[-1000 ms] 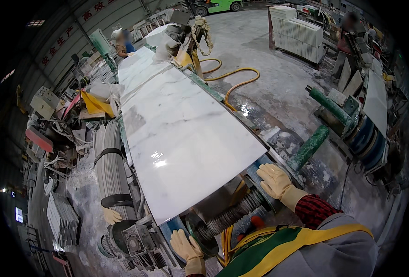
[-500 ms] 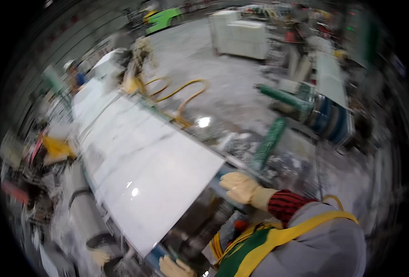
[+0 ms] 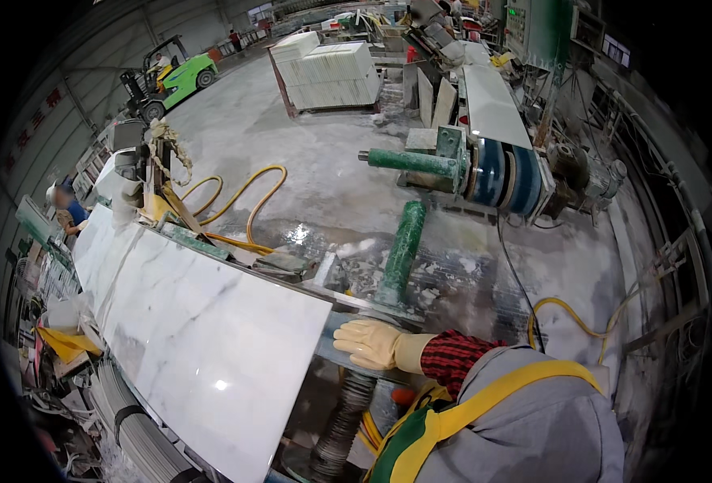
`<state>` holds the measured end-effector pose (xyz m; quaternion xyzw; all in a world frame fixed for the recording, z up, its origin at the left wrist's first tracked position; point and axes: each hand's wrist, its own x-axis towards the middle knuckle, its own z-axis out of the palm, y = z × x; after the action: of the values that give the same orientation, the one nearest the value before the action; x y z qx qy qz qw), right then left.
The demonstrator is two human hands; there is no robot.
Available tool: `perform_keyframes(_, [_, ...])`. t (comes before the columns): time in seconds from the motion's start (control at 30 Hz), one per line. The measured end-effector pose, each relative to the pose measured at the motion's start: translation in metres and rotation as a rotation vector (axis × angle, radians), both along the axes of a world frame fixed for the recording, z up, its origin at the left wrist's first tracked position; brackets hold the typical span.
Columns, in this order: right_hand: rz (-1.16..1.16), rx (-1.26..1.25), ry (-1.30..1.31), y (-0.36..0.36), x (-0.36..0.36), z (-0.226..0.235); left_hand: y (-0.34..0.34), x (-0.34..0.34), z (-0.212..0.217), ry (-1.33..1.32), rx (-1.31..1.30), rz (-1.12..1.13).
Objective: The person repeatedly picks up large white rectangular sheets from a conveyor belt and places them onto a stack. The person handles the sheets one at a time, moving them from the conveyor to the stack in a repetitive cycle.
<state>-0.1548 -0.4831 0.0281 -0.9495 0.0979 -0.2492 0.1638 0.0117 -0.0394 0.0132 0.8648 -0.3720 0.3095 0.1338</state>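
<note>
My right hand (image 3: 372, 344), in a cream rubber glove with a red-and-black cuff, lies with fingers stretched out on a blue belt (image 3: 322, 348) of the conveyor, just past the end of a slab. It holds nothing. The polished white slab (image 3: 211, 346), with grey veins, lies flat on the conveyor at the left, its near edge close to my fingertips but apart from them. Below the hand, a ribbed dark shaft (image 3: 346, 419) shows in the gap beyond the slab. My left hand is out of view.
A green roller (image 3: 402, 249) stands out beyond the conveyor. A yellow hose (image 3: 251, 201) curls on the wet floor. Another conveyor with blue belts (image 3: 489, 173) carries a slab (image 3: 497, 105). A pallet of slabs (image 3: 328, 76), a green forklift (image 3: 183, 80) and a co-worker (image 3: 68, 211) are farther off.
My view has turned right, so the slab sits farther left in the picture. The right hand stays on the belt. A gloved hand at the lower edge has gone out of view.
</note>
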Motion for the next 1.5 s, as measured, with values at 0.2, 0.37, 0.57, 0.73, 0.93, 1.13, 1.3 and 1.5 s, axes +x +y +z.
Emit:
perform_keyframes(0.2, [-0.038,-0.041,-0.059,-0.001,0.001,-0.022,0.005,-0.006,-0.005,0.127,0.055,0.065])
perform_keyframes(0.37, [-0.034,0.030,0.021,0.001,-0.007,0.013,0.013,0.005,-0.036,0.271,0.134,0.142])
perform_keyframes(0.57, [0.006,0.022,0.039,0.003,-0.004,0.010,0.025,0.000,-0.042,0.263,0.110,0.162])
perform_keyframes(0.73, [0.001,-0.004,-0.005,0.004,-0.005,0.011,0.026,0.000,-0.044,0.247,0.111,0.150])
perform_keyframes(0.93, [-0.012,-0.013,0.006,0.007,-0.005,0.017,0.021,-0.002,-0.034,0.245,0.121,0.138])
perform_keyframes(1.13, [-0.033,0.002,0.044,0.006,-0.002,0.010,0.013,-0.012,-0.018,0.266,0.122,0.183])
perform_keyframes(1.3, [0.030,0.005,-0.032,0.009,-0.012,0.006,0.010,-0.017,-0.007,0.048,-0.021,0.074])
perform_keyframes(1.5, [-0.002,-0.009,0.033,0.008,-0.019,-0.001,0.006,-0.017,-0.011,0.026,-0.036,0.044])
